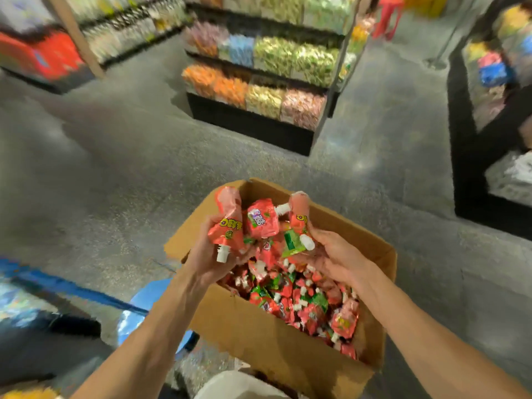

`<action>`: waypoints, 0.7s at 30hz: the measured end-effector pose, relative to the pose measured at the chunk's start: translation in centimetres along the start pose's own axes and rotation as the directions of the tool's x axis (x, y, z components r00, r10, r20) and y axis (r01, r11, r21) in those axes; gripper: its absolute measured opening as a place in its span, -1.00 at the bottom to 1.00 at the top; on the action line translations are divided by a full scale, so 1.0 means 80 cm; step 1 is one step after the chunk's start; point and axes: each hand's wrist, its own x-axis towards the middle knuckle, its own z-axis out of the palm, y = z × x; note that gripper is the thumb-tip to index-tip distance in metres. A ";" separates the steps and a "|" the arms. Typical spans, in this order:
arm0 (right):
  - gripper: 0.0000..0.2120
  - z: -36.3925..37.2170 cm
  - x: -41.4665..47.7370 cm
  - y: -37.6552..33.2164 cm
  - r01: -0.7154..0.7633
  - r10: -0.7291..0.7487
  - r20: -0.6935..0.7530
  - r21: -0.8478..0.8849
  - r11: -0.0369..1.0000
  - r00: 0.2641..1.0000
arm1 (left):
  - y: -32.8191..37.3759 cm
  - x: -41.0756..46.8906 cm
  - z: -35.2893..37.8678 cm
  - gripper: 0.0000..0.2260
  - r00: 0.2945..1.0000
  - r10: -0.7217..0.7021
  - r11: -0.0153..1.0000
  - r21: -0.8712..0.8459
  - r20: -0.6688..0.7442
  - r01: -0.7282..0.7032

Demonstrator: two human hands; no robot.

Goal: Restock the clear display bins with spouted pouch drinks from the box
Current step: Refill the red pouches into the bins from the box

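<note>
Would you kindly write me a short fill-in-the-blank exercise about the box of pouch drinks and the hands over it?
1. The box is made of ____.
2. The spout caps on the pouches are ____.
3. The left hand and the right hand hold pouches above the ____.
4. The stool left of the box is ____.
Missing words: cardboard; white; box; blue.
</note>
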 end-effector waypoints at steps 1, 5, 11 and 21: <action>-0.62 0.012 -0.006 -0.002 0.004 -0.003 0.045 -0.019 1.000 0.999 | 0.001 -0.020 0.001 -0.72 0.997 0.076 0.997 -0.029 -0.008 -0.076; -0.64 0.063 -0.033 0.010 0.016 0.015 0.220 -0.140 0.990 0.975 | -0.004 -0.117 -0.011 -0.70 0.966 0.256 0.954 -0.156 -0.024 -0.256; -0.66 0.172 -0.095 0.085 0.099 0.143 0.506 -0.421 0.902 0.851 | -0.026 -0.286 -0.097 -0.86 0.882 0.442 0.849 -0.239 -0.164 -0.470; -0.74 0.373 -0.250 0.297 0.186 0.435 0.683 -0.637 0.748 0.588 | -0.120 -0.603 -0.209 -0.77 0.547 0.517 0.555 -0.229 -0.659 -0.800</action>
